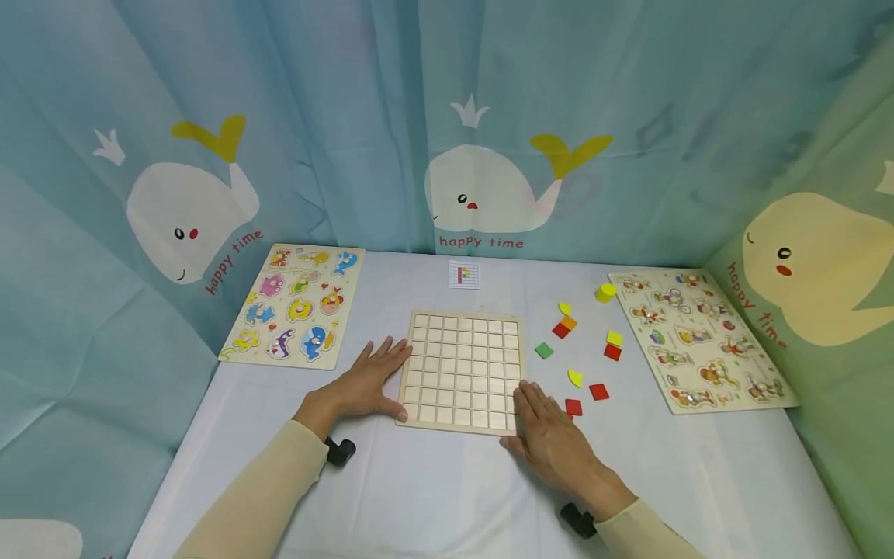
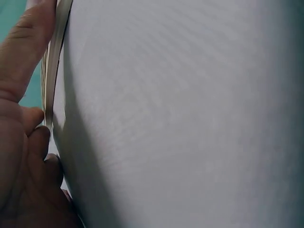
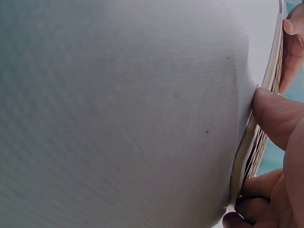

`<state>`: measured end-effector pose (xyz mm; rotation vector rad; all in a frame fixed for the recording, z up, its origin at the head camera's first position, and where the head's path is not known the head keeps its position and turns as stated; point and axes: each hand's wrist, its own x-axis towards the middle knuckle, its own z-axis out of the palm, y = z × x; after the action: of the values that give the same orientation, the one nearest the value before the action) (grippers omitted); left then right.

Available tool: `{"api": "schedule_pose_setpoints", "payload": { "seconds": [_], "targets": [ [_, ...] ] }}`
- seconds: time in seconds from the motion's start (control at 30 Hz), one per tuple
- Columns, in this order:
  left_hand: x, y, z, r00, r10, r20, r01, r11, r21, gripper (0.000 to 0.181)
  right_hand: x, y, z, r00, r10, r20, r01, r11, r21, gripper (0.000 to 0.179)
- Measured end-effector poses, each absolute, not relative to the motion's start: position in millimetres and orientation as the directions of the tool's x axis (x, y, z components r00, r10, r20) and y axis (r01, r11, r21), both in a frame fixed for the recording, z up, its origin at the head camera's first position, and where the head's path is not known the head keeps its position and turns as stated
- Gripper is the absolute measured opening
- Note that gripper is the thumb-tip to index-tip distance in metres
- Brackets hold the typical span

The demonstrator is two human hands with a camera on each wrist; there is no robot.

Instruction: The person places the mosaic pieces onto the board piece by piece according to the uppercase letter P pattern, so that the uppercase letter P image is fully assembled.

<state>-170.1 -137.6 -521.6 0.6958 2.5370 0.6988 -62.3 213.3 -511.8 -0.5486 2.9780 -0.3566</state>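
Note:
A square wooden grid board [image 1: 461,373] with rows of shallow cells lies flat on the table in the head view. The left hand [image 1: 366,380] touches its left edge, fingers fairly straight and thumb at the near left corner. At the near right corner, the right hand [image 1: 555,442] rests against the board, fingers extended along the right edge and thumb by the near edge. The board's edge [image 2: 55,61] appears beside the left thumb in the left wrist view. In the right wrist view, the right thumb [image 3: 275,114] touches the board's side.
Right of the board lie loose red squares [image 1: 598,391], a green square [image 1: 544,351] and yellow pieces [image 1: 575,378]. Beyond stands a yellow cylinder [image 1: 605,293]. A pattern card [image 1: 464,275] lies behind the board. Picture puzzles flank it, one left [image 1: 286,310], one right [image 1: 698,341].

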Motion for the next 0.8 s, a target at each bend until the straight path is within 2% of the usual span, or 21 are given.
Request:
{"api": "schedule_pose_setpoints", "payload": {
  "seconds": [0.8],
  "targets": [
    [-180.1, -136.8, -528.2, -0.798, 0.541, -0.265, 0.342, 0.769, 0.54, 0.13, -62.7, 214.2, -513.7, -0.932, -0.361, -0.025, -0.346, 0.909, -0.232, 0.084]
  ]
}}
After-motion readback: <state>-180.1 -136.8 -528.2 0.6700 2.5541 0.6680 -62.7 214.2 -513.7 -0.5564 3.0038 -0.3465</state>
